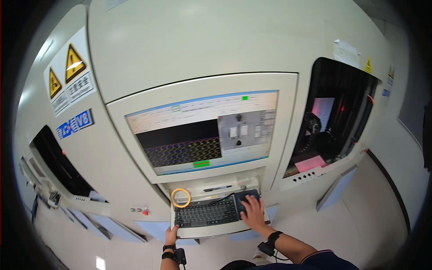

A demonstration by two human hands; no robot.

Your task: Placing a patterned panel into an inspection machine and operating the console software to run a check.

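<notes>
The left hand (172,234) grips the tray (209,232), best kept steady; rightward past the keyboard (207,215), the right hand (253,211) spreads over the pad (240,196), nothing visibly held.

On the tray (211,232) below the monitor (204,135), the keyboard (207,216) lies left of the mouse pad (241,199), with a ring (181,206) at its rear left corner and a pen (218,188) behind, the machine window (326,130) standing right of the monitor.
</notes>
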